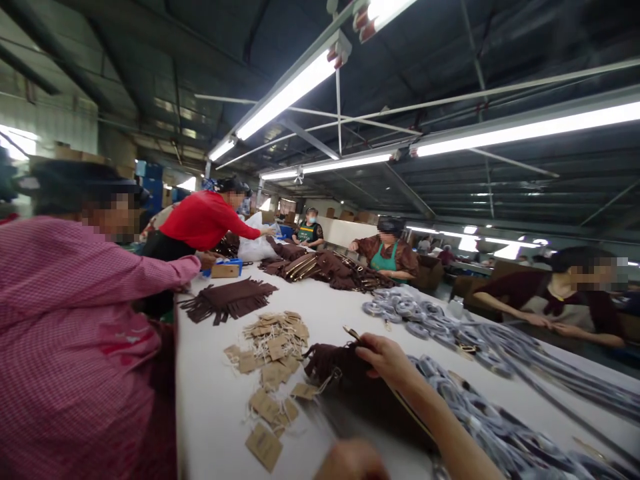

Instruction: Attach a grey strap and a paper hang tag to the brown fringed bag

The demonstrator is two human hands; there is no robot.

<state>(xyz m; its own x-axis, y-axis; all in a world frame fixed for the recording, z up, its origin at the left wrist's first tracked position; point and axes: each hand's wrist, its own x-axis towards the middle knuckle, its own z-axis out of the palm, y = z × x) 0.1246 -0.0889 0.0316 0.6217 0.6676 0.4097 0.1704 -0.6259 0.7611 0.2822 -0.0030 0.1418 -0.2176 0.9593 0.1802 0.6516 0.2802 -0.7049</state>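
Observation:
My right hand (pixel 385 360) is closed on the upper edge of a dark brown fringed bag (pixel 370 393), where a gold zipper runs. The zipper's end pokes out past my fingertips. At the bag's left side hangs a small metal ring or clasp (pixel 336 375), with a kraft paper tag (pixel 305 391) close by; whether they are joined I cannot tell. Low in the view is my left hand (pixel 353 461), smeared by motion and cut off by the frame, so its fingers do not show clearly. Left of the bag lies a pile of kraft tags (pixel 275 347) with white strings.
Coiled grey straps in plastic (pixel 400 307) cover the table's right side. A flat brown fringed piece (pixel 227 298) lies at the left edge, with brown gold-zippered bags (pixel 320 267) heaped behind. A co-worker in pink (pixel 90 300) leans in at left; others stand around the table.

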